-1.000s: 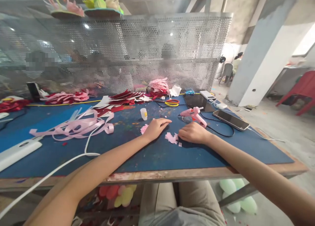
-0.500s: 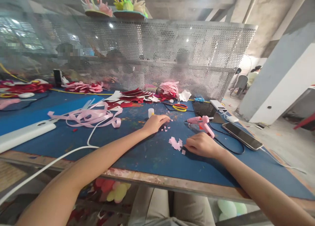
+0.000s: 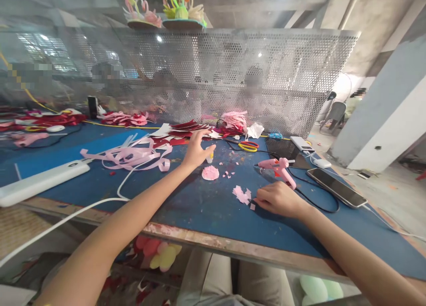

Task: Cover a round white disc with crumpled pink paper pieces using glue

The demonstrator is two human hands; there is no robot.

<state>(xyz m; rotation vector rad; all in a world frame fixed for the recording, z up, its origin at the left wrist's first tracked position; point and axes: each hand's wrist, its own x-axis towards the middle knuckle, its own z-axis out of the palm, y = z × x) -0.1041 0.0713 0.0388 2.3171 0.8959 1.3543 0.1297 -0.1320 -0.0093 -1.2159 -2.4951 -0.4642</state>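
My left hand (image 3: 197,150) is over the blue table beside a small clear bottle (image 3: 209,156), thumb and fingers apart around its top. A round pink piece (image 3: 210,173) lies just below that hand. My right hand (image 3: 278,198) rests curled on the table, right of a small heap of pink paper bits (image 3: 242,194); its fingertips are hidden, so what it may hold cannot be made out. Behind it lies a pink glue gun (image 3: 278,167). Tiny pink scraps (image 3: 228,174) lie between the hands.
Loops of pink ribbon (image 3: 133,155) and a white power strip (image 3: 43,181) lie at left. Red and white strips (image 3: 183,132), yellow-red scissors (image 3: 248,146) and a phone (image 3: 337,187) surround the work spot. A perforated metal screen (image 3: 216,75) stands behind.
My left hand has lifted and moved left and away from me, its fingers now spread. The round pink piece has come into view. My right hand stays in place.
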